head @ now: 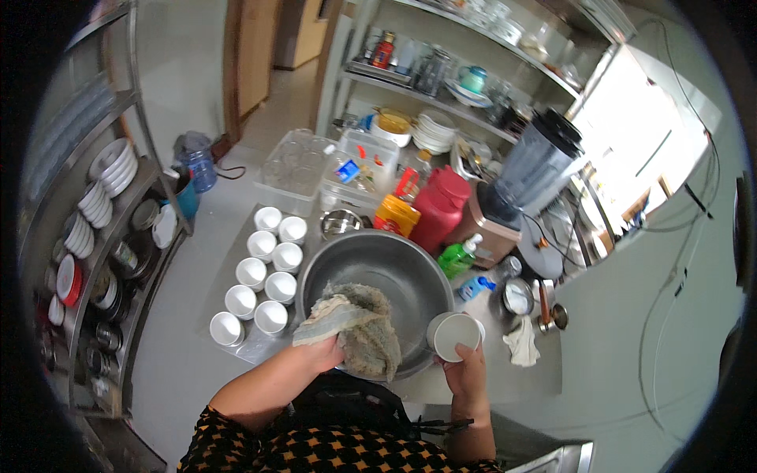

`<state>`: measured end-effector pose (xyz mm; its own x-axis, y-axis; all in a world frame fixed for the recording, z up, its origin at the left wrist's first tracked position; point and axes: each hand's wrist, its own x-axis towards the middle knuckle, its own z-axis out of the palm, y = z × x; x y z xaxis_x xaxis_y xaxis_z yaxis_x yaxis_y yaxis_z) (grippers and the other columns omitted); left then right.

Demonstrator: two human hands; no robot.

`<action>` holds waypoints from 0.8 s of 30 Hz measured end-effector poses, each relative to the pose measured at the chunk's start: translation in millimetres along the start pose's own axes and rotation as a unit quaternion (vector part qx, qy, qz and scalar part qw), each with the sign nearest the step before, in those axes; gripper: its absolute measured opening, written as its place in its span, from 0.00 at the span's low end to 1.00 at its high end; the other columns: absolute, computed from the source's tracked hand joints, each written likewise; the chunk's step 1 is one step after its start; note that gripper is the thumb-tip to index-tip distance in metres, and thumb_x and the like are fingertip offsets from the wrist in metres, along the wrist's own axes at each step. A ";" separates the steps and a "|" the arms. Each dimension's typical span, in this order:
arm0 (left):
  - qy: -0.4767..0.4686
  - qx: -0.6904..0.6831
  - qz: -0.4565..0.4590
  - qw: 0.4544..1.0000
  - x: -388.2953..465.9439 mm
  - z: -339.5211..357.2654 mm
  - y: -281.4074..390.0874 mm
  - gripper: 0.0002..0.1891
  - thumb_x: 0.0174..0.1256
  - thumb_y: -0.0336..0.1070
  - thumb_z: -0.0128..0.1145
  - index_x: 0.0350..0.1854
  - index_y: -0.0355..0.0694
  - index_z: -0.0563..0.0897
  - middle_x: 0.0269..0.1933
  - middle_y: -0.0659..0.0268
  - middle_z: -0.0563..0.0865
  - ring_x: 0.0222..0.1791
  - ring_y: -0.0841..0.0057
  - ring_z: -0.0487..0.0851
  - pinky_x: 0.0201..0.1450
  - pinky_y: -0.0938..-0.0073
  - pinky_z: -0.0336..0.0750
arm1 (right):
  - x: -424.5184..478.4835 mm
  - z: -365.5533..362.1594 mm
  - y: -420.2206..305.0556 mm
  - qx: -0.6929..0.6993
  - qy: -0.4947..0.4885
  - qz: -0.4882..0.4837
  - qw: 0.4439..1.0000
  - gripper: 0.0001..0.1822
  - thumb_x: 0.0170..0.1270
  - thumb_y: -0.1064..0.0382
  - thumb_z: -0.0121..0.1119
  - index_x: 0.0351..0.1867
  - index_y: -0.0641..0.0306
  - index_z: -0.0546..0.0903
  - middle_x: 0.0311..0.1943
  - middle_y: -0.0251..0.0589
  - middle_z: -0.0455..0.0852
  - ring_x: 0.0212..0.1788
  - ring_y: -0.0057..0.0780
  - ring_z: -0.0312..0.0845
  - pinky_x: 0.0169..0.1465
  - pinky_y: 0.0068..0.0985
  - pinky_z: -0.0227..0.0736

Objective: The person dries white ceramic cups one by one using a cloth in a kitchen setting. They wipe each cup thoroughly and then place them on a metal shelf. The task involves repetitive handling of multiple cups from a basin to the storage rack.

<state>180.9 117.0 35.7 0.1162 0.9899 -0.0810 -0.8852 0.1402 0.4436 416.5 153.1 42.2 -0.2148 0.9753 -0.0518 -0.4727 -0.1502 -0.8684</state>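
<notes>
My left hand (326,353) grips a worn grey cloth (369,331), which hangs over the near part of a large grey metal basin (408,284). In my right hand (464,369) is a white cup (452,337), tilted so its mouth faces me, at the basin's right rim. Just behind that cup a bit of another white rim (482,329) shows; most of it is hidden. Several white cups (249,273) stand upright in two rows left of the basin, on a tray or sheet (254,352).
Behind the basin stand a red jug (443,204), a yellow packet (396,216), clear plastic bins (290,201) and a blender (532,159). A green pump bottle (456,260), a blue bottle (474,288) and a white cloth (521,343) lie rightward. Metal shelves (139,189) with bowls line the left.
</notes>
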 end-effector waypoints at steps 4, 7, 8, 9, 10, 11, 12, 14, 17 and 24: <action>-0.030 -0.040 -0.099 0.994 -4.0 24.5 -1.4 0.18 0.53 0.33 0.57 0.47 0.35 0.73 0.43 0.59 0.79 0.42 0.67 0.78 0.45 0.65 0.75 | -21.1 -23.6 -10.4 -0.039 0.114 -0.014 0.993 0.29 0.52 0.64 0.47 0.59 0.60 0.58 0.46 0.44 0.71 0.39 0.35 0.76 0.30 0.26 0.75; -0.077 -0.032 -0.139 0.987 -1.5 32.9 -10.5 0.18 0.51 0.30 0.58 0.46 0.35 0.74 0.42 0.58 0.79 0.41 0.67 0.79 0.44 0.66 0.75 | -35.3 -48.4 -3.8 -0.047 0.177 -0.004 0.983 0.24 0.55 0.62 0.45 0.55 0.59 0.61 0.44 0.43 0.72 0.37 0.34 0.76 0.29 0.26 0.75; -0.078 0.000 -0.142 0.987 0.4 34.3 -14.3 0.18 0.51 0.33 0.58 0.46 0.35 0.74 0.42 0.58 0.79 0.40 0.67 0.79 0.44 0.65 0.75 | -41.8 -57.6 0.5 -0.033 0.190 -0.003 0.981 0.23 0.55 0.61 0.45 0.54 0.60 0.62 0.43 0.43 0.73 0.37 0.33 0.76 0.28 0.26 0.74; -0.079 0.033 -0.145 0.986 3.4 35.5 -20.7 0.18 0.52 0.36 0.58 0.46 0.36 0.74 0.42 0.58 0.79 0.40 0.66 0.79 0.44 0.64 0.75 | -48.6 -69.1 6.7 -0.017 0.203 -0.001 0.979 0.22 0.56 0.60 0.45 0.54 0.60 0.63 0.43 0.43 0.73 0.36 0.33 0.76 0.28 0.27 0.74; -0.082 0.065 -0.146 0.984 6.5 36.5 -26.9 0.19 0.52 0.39 0.58 0.46 0.37 0.74 0.42 0.58 0.79 0.40 0.65 0.79 0.44 0.62 0.75 | -54.7 -83.3 15.2 -0.013 0.217 0.025 0.976 0.22 0.56 0.59 0.45 0.54 0.59 0.62 0.43 0.42 0.73 0.36 0.32 0.75 0.29 0.26 0.73; -0.085 0.096 -0.146 0.981 9.6 36.8 -33.2 0.20 0.53 0.42 0.58 0.46 0.37 0.74 0.42 0.58 0.79 0.40 0.65 0.79 0.43 0.61 0.75 | -60.6 -99.3 26.0 -0.008 0.229 0.051 0.972 0.22 0.57 0.58 0.44 0.54 0.58 0.62 0.43 0.41 0.73 0.37 0.31 0.74 0.30 0.26 0.72; -0.118 0.043 -0.141 0.982 13.7 34.6 -42.3 0.18 0.53 0.41 0.57 0.44 0.36 0.75 0.40 0.57 0.80 0.37 0.65 0.80 0.41 0.62 0.76 | -65.2 -111.6 34.7 -0.001 0.241 0.078 0.967 0.22 0.57 0.58 0.43 0.54 0.57 0.62 0.43 0.40 0.73 0.37 0.30 0.74 0.30 0.26 0.71; -0.123 0.030 -0.162 0.979 18.8 30.7 -55.1 0.19 0.54 0.44 0.57 0.44 0.36 0.75 0.40 0.57 0.80 0.37 0.65 0.80 0.41 0.63 0.76 | -67.5 -117.9 50.2 -0.064 0.298 0.088 0.949 0.22 0.56 0.54 0.46 0.52 0.58 0.65 0.42 0.39 0.74 0.36 0.30 0.74 0.29 0.26 0.72; -0.125 0.002 -0.185 0.975 20.6 35.5 -64.0 0.18 0.55 0.43 0.56 0.44 0.36 0.74 0.40 0.58 0.80 0.38 0.66 0.80 0.42 0.65 0.76 | -69.2 -121.5 66.7 -0.112 0.311 0.123 0.936 0.22 0.55 0.51 0.46 0.50 0.55 0.67 0.40 0.35 0.74 0.36 0.27 0.72 0.31 0.24 0.69; -0.099 -0.012 -0.187 0.977 20.8 42.1 -70.3 0.20 0.56 0.47 0.54 0.44 0.36 0.74 0.40 0.57 0.80 0.38 0.66 0.80 0.43 0.64 0.76 | -60.4 -128.9 81.6 -0.143 0.262 0.145 0.943 0.18 0.54 0.57 0.44 0.48 0.55 0.67 0.37 0.33 0.74 0.36 0.23 0.71 0.30 0.23 0.68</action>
<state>264.5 128.6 40.4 0.5164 0.8544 -0.0573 -0.7743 0.4945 0.3950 501.1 102.8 -89.2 0.1876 0.8573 -0.4795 -0.1934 -0.4464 -0.8737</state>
